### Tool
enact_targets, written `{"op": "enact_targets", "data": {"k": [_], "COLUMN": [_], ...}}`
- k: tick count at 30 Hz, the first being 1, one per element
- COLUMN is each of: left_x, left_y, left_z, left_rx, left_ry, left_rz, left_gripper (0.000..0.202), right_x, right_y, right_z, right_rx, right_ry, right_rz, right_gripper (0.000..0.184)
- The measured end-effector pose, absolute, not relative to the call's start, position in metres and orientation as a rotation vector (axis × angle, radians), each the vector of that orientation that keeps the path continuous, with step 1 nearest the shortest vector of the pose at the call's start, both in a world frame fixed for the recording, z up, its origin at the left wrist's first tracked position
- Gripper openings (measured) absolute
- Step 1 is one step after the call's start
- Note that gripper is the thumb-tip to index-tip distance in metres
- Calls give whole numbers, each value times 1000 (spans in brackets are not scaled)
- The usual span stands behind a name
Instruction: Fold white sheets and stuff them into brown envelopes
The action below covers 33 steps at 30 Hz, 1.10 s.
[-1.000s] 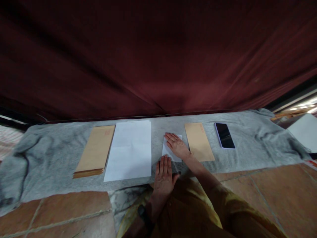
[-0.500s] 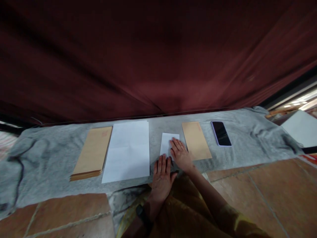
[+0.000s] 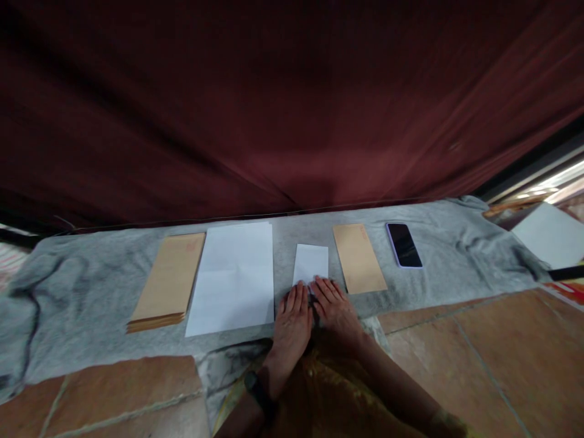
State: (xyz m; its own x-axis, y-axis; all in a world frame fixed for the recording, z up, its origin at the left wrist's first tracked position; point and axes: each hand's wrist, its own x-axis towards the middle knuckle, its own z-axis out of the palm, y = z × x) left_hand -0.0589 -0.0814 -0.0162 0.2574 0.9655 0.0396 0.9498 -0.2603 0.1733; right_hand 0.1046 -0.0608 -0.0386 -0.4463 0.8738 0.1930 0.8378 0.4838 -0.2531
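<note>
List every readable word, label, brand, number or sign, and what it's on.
None legible.
Stack of brown paper envelopes: red print, too small to read.
Single brown paper envelope: red print, too small and blurred.
Red-and-white item, right edge: cannot tell if lettered.
Small rectangular white paper: no print visible.

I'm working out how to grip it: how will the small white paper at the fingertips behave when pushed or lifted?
The small white paper is probably light, looking thin and small. Lying flat on the grey cloth, it would likely slide, not tip, though the left hand and right hand at its near edge may restrain it.
</note>
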Motion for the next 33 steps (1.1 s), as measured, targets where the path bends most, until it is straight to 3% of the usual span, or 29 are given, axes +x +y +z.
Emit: {"op": "enact_targets", "data": {"k": [15,25,28,31,33], "left_x": [-68,-69,-71,-73,-72], "left_y": [-76,-27,-23,-23,-25], "left_z": [-14,0,2,2,3], "left_rx": [2266,1588,1253,1003,945], "left_ry": [1954,1985,1852,1675,1621], "left_rz": [437,656,839,940,963], "left_gripper": [44,46,35,9,14], "right_x": [137,129,128,126,121], "right_y": [-85,-86,-85,-82,-80], "right_z": [-36,-40,-39,-37,-36], "right_rx": [-1383,-1467,-1460,-1444,-1429], "right_ry": [-2441,-2359,-2328,-2293,-2273], "right_rz": [258,262,283,298,290], "right_gripper": [57,53,54,53,55]}}
